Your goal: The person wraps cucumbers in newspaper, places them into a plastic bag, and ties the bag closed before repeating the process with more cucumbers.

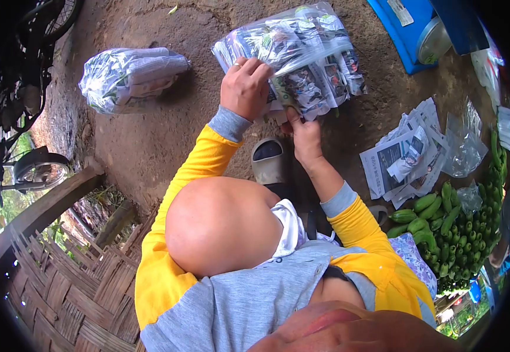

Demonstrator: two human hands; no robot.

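Note:
A wide bundle wrapped in newspaper [316,76] lies on the ground ahead of me, with a clear plastic bag [331,47] drawn over its far part. Bits of green show through the plastic. My left hand [246,88], with a ring on one finger, is closed on the bag's edge at the bundle's near left side. At the near edge, my right hand [305,138] grips the newspaper wrapping with the thumb on top; its fingers are mostly hidden below. A second newspaper-wrapped bundle in clear plastic [131,79] sits apart to the left.
Loose newspaper sheets [407,155] and clear plastic bags [463,144] lie to the right, beside a large heap of green bananas [454,234]. A blue container [404,35] stands at the far right. At left are a motorbike [26,105] and a woven bamboo surface [73,293].

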